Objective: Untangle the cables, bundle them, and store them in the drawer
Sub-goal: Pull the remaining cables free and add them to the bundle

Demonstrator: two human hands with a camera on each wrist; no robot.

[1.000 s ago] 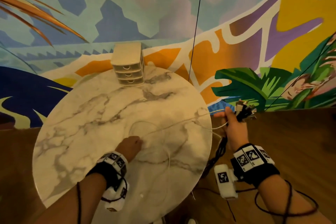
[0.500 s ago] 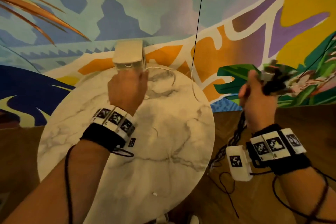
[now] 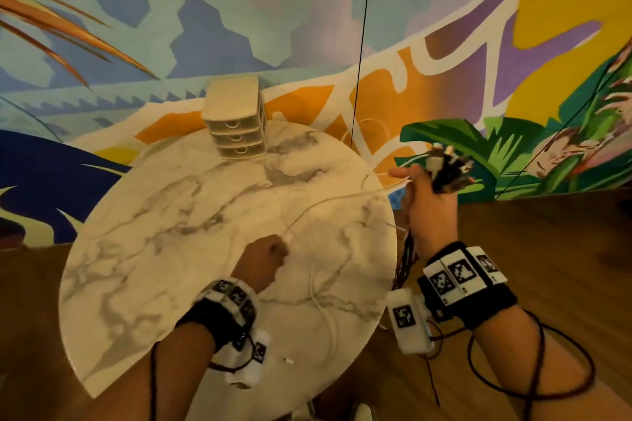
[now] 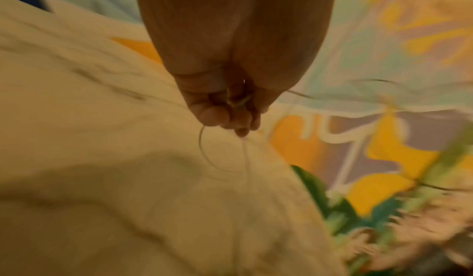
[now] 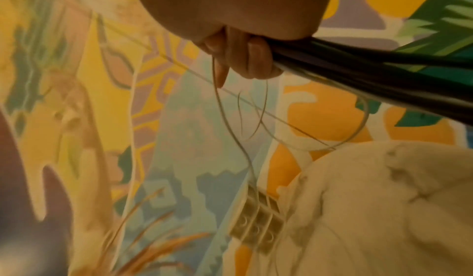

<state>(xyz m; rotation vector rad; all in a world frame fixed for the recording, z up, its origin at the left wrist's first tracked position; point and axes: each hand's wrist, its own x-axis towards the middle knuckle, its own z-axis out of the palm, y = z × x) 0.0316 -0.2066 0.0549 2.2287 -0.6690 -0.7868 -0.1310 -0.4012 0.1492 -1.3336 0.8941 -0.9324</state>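
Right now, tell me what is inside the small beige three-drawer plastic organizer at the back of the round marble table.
The small beige three-drawer plastic organizer has all three drawers shut, so its contents are hidden. It stands on the round marble table; nothing lies on top.

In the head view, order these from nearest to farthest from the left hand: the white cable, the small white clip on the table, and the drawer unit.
From the left hand:
1. White cable, pinched in its fingers, running right.
2. White clip, near table edge, toward the person.
3. Drawer unit, at the table's far edge by the wall.
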